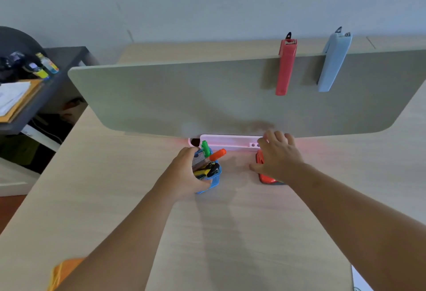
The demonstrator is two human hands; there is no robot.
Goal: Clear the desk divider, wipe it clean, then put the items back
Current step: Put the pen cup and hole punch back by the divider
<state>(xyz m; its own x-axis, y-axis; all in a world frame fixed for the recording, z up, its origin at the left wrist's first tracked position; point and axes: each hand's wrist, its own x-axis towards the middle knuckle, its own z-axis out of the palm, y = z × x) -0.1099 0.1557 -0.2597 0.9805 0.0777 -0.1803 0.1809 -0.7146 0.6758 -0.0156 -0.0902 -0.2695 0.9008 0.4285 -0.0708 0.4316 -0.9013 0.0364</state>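
A grey-green desk divider (184, 97) stands across the pale wooden desk. A red stapler (285, 67) and a light blue stapler (334, 60) hang clipped over its top edge at the right. My left hand (184, 175) grips a blue mesh pen cup (213, 179) holding green and orange markers and dark tools. My right hand (280, 157) lies with spread fingers over an orange-red stapler (265, 176) on the desk. A pink tray (228, 142) sits at the divider's foot between the hands.
An orange cloth (62, 272) lies at the desk's near left edge. To the left stands a dark shelf (60, 88) with papers, small bottles and a black object. A white sheet (359, 279) shows at the lower right.
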